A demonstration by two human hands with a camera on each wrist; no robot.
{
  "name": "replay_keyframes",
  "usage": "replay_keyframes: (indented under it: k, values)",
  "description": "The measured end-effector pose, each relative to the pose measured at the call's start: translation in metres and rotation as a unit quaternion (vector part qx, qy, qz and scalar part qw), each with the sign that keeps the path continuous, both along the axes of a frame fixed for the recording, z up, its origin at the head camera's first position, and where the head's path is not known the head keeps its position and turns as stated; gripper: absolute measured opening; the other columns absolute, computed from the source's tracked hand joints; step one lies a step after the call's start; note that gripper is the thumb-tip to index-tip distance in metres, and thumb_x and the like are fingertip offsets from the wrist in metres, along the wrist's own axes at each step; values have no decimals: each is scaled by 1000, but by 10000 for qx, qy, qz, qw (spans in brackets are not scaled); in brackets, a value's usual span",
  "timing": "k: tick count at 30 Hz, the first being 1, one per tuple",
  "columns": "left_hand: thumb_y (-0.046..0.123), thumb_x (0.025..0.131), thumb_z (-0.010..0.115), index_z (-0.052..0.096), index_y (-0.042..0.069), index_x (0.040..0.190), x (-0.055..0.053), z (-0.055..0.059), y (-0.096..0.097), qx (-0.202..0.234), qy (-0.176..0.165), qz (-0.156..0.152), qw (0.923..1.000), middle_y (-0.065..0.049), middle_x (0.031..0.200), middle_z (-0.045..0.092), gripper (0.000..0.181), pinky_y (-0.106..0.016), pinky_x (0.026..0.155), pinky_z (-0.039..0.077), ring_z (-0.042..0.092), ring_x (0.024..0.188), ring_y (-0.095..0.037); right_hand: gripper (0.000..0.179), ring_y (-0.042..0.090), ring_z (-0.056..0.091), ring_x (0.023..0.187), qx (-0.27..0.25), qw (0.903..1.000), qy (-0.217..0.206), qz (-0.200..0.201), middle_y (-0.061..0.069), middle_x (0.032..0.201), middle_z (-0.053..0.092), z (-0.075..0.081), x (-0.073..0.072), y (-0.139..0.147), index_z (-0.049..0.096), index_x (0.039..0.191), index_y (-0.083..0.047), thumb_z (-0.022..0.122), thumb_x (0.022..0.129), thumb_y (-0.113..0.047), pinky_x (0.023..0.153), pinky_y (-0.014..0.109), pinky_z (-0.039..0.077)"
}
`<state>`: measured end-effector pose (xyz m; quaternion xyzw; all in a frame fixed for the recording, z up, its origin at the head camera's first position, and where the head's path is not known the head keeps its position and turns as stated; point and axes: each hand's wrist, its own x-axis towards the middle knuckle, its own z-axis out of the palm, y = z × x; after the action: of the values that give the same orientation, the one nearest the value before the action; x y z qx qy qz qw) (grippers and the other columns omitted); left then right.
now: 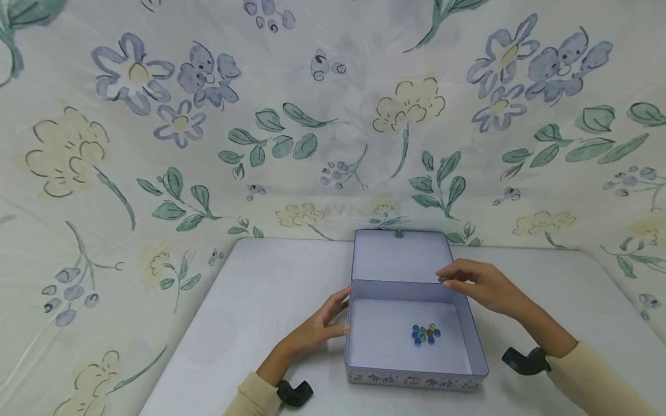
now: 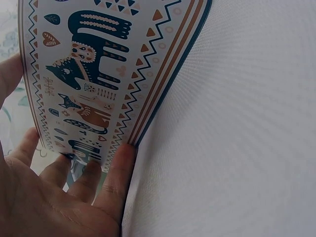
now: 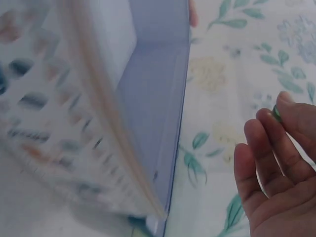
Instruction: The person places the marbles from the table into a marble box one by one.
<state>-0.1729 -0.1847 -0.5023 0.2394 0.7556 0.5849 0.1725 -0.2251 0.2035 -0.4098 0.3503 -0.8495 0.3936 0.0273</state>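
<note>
A hinged tin box (image 1: 416, 379) with a lilac inside stands with its lid (image 1: 403, 257) raised at the back. On its floor, right of the middle, lies a cluster of several glass marbles (image 1: 422, 335), mostly blue and green, with an orange-brown one among them. My right hand (image 1: 484, 286), over the box's back right corner, pinches a green marble (image 3: 277, 113) between thumb and finger. My left hand (image 1: 318, 326) rests against the box's left side, its extended fingers (image 2: 118, 173) touching the wall printed with animals.
The box stands on a white table (image 1: 270, 277). A floral sheet (image 1: 333, 144) hangs behind the table and along its sides. The raised lid reaches up close to the sheet at the table's back edge. A dark wrist device (image 1: 525, 361) sits by the right cuff.
</note>
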Motion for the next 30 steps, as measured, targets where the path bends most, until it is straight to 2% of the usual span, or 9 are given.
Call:
replay_keyframes:
  k: [10, 17, 24, 30]
  values:
    - [25, 100, 60, 11, 24, 161, -2, 1, -1, -5, 19, 7, 10000, -6, 170, 2, 78, -63, 122, 21, 11, 155, -40, 20, 3, 65, 90, -172, 9964, -87, 827, 3, 103, 74, 6, -10, -41, 72, 114, -13, 68, 94, -10, 80, 22, 58]
    - [26, 100, 60, 12, 22, 161, 0, -2, -1, 11, 36, -5, 10000, -8, 170, 2, 79, -63, 122, 19, 12, 155, -41, 21, 4, 66, 92, -151, 9936, -368, 1055, 5, 105, 74, 9, -14, -62, 73, 114, -12, 70, 93, -13, 82, 23, 58]
    - [24, 100, 60, 11, 21, 161, 0, 0, 0, 61, 13, -24, 10000, -8, 170, 2, 79, -63, 122, 21, 11, 155, -41, 23, 8, 67, 97, 13, 9906, -431, 1302, 9, 109, 74, 1, -21, -79, 72, 116, -7, 68, 95, -16, 86, 26, 59]
    - [24, 100, 59, 12, 23, 161, 0, 0, 0, 48, -58, 6, 10000, -7, 170, 2, 78, -65, 120, 23, 11, 154, -42, 25, 10, 67, 97, 149, 9868, -757, 1427, 15, 112, 72, -6, -21, -90, 71, 117, -5, 67, 96, -19, 88, 28, 58]
